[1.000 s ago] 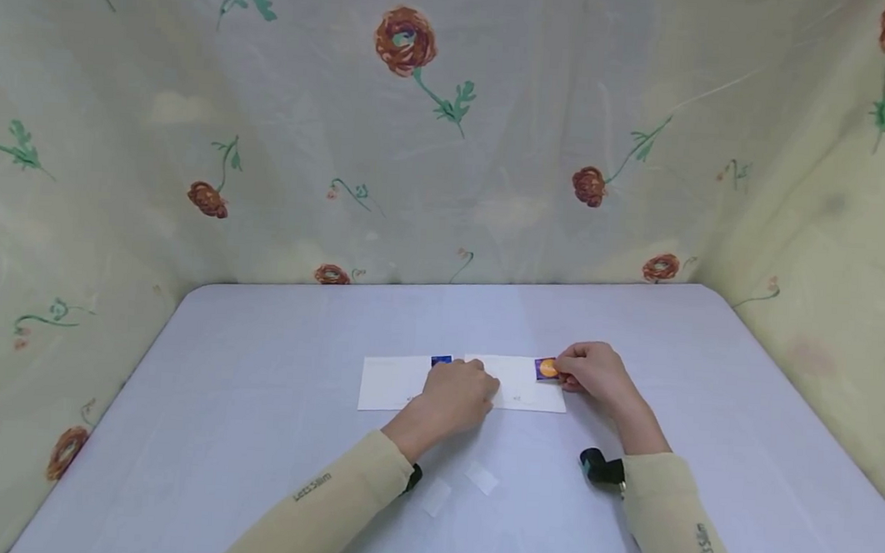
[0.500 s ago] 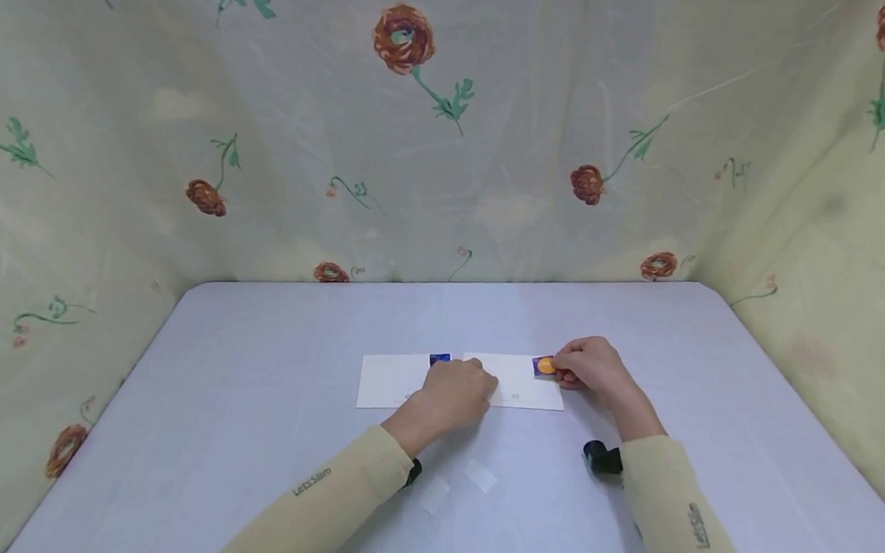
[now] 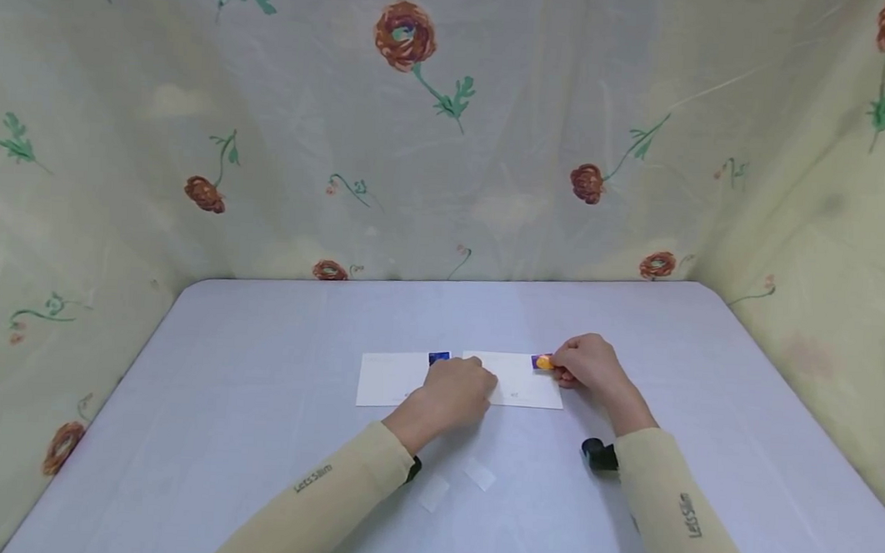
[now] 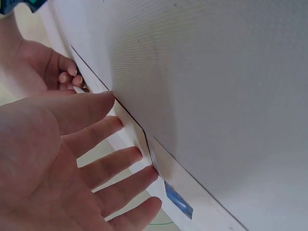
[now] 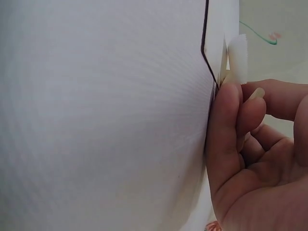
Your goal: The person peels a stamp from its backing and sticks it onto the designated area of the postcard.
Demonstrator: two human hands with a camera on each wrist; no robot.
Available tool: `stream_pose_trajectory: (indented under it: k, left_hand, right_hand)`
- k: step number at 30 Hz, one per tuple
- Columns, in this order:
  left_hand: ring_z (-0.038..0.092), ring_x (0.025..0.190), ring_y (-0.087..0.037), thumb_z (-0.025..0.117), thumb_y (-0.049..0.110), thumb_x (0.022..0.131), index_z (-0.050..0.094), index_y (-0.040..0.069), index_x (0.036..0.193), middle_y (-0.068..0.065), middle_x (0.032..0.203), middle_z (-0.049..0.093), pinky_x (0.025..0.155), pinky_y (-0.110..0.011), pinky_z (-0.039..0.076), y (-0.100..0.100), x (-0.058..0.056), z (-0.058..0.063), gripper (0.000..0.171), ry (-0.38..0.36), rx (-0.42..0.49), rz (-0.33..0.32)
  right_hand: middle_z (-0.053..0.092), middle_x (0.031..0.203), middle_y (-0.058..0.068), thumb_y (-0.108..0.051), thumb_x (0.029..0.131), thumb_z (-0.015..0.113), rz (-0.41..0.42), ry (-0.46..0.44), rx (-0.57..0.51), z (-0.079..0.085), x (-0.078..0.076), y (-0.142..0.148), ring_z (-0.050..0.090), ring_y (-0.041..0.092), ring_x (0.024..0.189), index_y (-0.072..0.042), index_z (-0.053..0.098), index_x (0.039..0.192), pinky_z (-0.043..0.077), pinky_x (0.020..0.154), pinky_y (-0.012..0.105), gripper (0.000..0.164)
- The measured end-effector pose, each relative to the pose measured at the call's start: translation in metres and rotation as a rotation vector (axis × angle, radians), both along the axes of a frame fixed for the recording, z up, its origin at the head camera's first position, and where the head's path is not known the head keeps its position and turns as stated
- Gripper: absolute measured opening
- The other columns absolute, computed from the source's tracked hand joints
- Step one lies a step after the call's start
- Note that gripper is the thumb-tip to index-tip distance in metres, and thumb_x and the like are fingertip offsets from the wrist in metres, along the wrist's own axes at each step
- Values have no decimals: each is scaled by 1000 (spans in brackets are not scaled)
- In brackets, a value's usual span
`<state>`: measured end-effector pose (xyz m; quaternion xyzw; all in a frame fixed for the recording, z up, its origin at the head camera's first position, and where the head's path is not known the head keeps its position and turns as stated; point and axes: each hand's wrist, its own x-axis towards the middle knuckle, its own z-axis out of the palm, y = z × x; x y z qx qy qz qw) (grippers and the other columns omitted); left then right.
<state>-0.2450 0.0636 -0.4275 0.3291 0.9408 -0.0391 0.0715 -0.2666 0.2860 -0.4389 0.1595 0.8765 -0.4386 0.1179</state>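
Two white envelopes lie side by side on the table in the head view. At the top right corner of the left envelope (image 3: 390,378) is a dark blue stamp (image 3: 439,358). My left hand (image 3: 459,392) rests its fingers on the right envelope (image 3: 528,391); the left wrist view shows those fingers nearly straight and spread along the paper. Over that envelope's top right corner, my right hand (image 3: 591,369) pinches a purple and orange stamp (image 3: 542,362) between thumb and forefinger. In the right wrist view the stamp's white, tooth-edged back (image 5: 237,57) stands tilted up off the envelope.
Two small pale, translucent slips (image 3: 434,492) lie on the white table (image 3: 254,434) in front of the envelopes. A black wrist camera (image 3: 600,455) sits below my right forearm. Floral curtains (image 3: 508,163) hang behind and beside the table.
The purple and orange stamp tilts more, so less of its face shows in the head view. My right hand shifts slightly; my left hand stays on the right envelope.
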Motion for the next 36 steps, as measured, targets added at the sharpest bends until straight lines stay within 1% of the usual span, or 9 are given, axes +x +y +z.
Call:
stream_pose_trajectory:
  k: [9, 16, 23, 30, 33, 36]
  left_hand:
    - [57, 79, -14, 57, 29, 100, 68, 20, 126, -2, 112, 69, 66, -31, 52, -1, 2, -1, 30, 4, 10, 2]
    - [60, 81, -16, 57, 29, 100, 68, 20, 125, -2, 110, 69, 67, -32, 52, -3, 2, -2, 29, 12, 11, 0]
    - [61, 85, -17, 55, 30, 100, 66, 20, 128, -2, 111, 68, 71, -34, 53, -2, 0, -2, 31, 8, 1, -3]
    - [63, 89, -19, 54, 29, 101, 66, 20, 127, -2, 111, 68, 74, -36, 54, -3, 1, -2, 31, 12, -5, 1]
    - [63, 89, -19, 54, 30, 101, 66, 20, 127, -2, 111, 68, 75, -36, 54, -3, 0, -3, 31, 22, -6, -3]
    - [63, 88, -19, 54, 30, 101, 67, 20, 127, -2, 111, 68, 75, -36, 54, -4, 0, -3, 31, 24, -1, -8]
  right_hand:
    - [59, 67, 1, -14, 91, 56, -14, -17, 45, -6, -5, -1, 53, 6, 52, 5, 66, 108, 49, 54, 16, 27]
    - [58, 63, 1, -13, 91, 57, -7, -36, 86, -7, -9, -3, 54, 8, 52, 4, 66, 101, 48, 53, 17, 21]
    - [58, 67, 4, -17, 93, 59, -11, -76, 125, -5, -11, -5, 55, 12, 55, 3, 63, 105, 48, 56, 18, 24]
    - [57, 64, 3, -16, 92, 57, 1, -80, 153, -4, -12, -6, 55, 13, 56, 3, 65, 101, 46, 56, 19, 22]
    - [57, 65, 4, -17, 93, 58, 4, -91, 159, -4, -13, -7, 55, 13, 56, 3, 64, 103, 47, 56, 19, 24]
    - [59, 70, 6, -17, 93, 59, 2, -104, 158, -2, -14, -7, 56, 13, 56, 4, 62, 108, 48, 57, 19, 26]
